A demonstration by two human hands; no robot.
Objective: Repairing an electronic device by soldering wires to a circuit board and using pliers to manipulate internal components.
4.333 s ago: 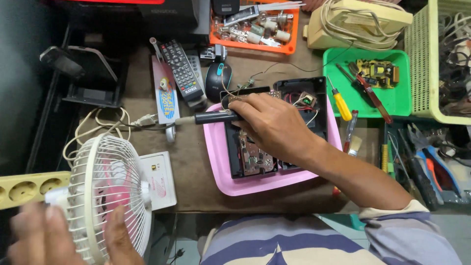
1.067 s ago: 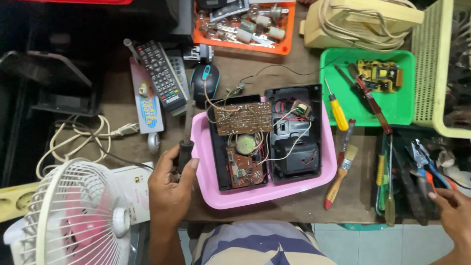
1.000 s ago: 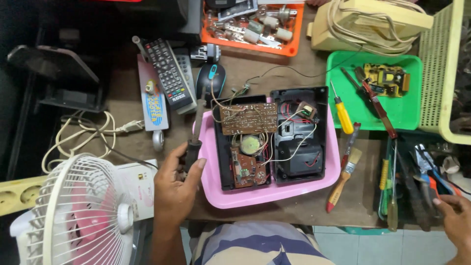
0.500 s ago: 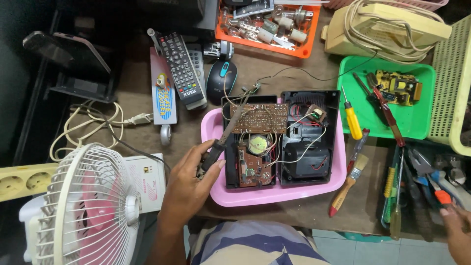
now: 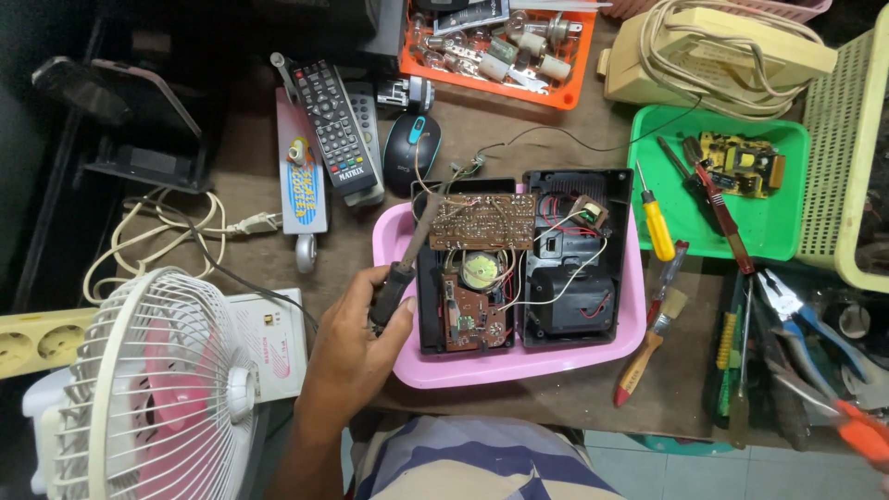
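At the near left a white table fan with a pink hub stands by a yellowish power strip, with a small white box just behind the fan and a loose coil of pale cable farther back. Beyond that, at the far left, a dark stand sits on the brown table. A black remote control lies across a long white and blue object, and a black and blue mouse sits just right of it. The left hand is closed around the black handle of a soldering iron, whose shaft slants up and right over the rim of the pink tray, its tip near the upper left corner of the brown circuit board. That board rests in the opened black radio case, which fills the tray, thin wires looping between its two halves. An orange tray of bulbs and small parts is at the far centre. Right of the pink tray lie a yellow-handled screwdriver and a small paintbrush; a green tray holds another circuit board. Pliers and other tools crowd the near right edge. The right hand is out of sight.
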